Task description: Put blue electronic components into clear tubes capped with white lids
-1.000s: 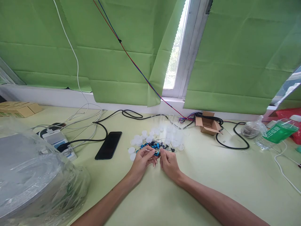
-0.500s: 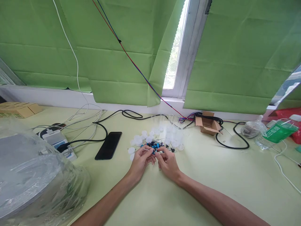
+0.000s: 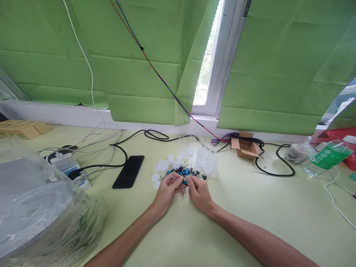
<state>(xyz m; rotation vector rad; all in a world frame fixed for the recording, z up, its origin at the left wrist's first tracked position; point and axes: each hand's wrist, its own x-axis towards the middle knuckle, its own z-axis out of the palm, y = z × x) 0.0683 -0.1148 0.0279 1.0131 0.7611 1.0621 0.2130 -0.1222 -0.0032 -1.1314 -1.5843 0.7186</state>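
Observation:
My left hand (image 3: pixel 166 190) is closed in a pinch, thumb against forefinger, with a thin wire lead showing across the fingers. Between the fingertips of both hands is a small blue electronic component (image 3: pixel 184 182), which looks like a capacitor. My right hand (image 3: pixel 200 192) pinches at its other side, partly hiding it. Just beyond the fingers lies a pile of blue and black components (image 3: pixel 183 171) with wire leads. Round white caps (image 3: pixel 164 166) are scattered to the left of the pile, and clear plastic tubes (image 3: pixel 204 154) stand behind it.
A black phone (image 3: pixel 128 172) lies left of the pile. Farther left are a power strip (image 3: pixel 71 170) with cables and a plastic-wrapped object (image 3: pixel 41 211). An open cardboard box (image 3: pixel 247 148), black cable (image 3: pixel 274 173) and a tilted green-labelled bottle (image 3: pixel 328 155) are on the right.
My right forefinger has drawn in from the pile to meet the thumb in a tighter pinch. The left hand has barely shifted.

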